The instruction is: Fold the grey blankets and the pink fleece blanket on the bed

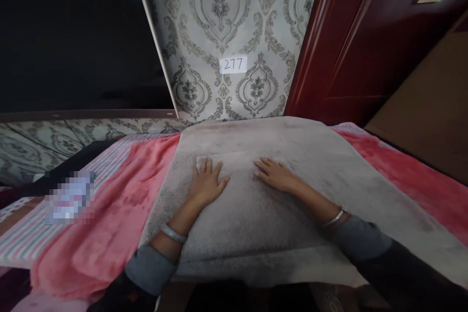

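A grey plush blanket (248,224) lies spread out before me, with a few shallow creases across it. My left hand (207,183) rests palm down on its left half, fingers apart and pointing away from me. On the right half, my right hand (276,174) is also laid flat, its fingers angled toward the left. Neither hand holds anything. Beneath the grey blanket, a red-pink plush cloth (120,204) shows on both sides.
A striped cloth (22,243) lies under the pink one, with a blurred-out item (69,200) on it. Behind are a large dark screen (80,39), patterned wallpaper with a paper label (233,64) reading 277, and a dark red door (351,39). A brown panel (431,102) leans at right.
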`<move>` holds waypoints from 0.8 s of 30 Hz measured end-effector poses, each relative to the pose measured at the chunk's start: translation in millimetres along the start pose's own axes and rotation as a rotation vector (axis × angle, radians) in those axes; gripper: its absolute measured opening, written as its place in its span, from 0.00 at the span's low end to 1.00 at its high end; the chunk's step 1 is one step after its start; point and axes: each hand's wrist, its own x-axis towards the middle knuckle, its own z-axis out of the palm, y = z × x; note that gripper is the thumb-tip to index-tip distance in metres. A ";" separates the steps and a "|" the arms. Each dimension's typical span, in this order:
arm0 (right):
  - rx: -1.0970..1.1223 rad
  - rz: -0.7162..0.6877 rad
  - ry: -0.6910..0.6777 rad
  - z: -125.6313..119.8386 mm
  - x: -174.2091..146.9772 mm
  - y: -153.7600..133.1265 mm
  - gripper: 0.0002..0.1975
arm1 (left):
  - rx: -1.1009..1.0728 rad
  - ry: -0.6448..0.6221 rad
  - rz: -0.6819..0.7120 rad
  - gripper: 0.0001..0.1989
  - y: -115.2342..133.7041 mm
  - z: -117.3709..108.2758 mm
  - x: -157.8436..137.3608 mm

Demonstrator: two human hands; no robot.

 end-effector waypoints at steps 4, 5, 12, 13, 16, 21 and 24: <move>-0.028 0.036 0.206 -11.2 18.5 -7.2 0.30 | 0.012 0.014 -0.001 0.36 -0.6 2.0 0.0; -0.041 0.046 0.250 -7.2 21.5 -7.8 0.30 | 0.011 0.010 -0.004 0.36 -0.9 2.1 0.0; -0.022 0.104 0.194 25.2 25.3 -0.5 0.30 | -0.046 -0.039 -0.053 0.39 -6.3 -2.9 4.9; -0.022 0.100 0.193 25.0 25.3 0.2 0.30 | -0.051 -0.040 -0.077 0.38 -8.4 -3.4 6.3; -0.027 0.091 0.194 21.8 25.1 0.3 0.30 | -0.056 -0.049 -0.142 0.36 -18.6 -3.4 9.7; -0.042 0.076 0.212 20.5 22.7 -2.0 0.29 | -0.071 -0.081 -0.178 0.32 -39.8 -11.6 9.7; -0.044 0.084 0.230 20.7 21.5 -3.5 0.28 | -0.001 -0.091 -0.215 0.31 -33.3 -28.7 14.5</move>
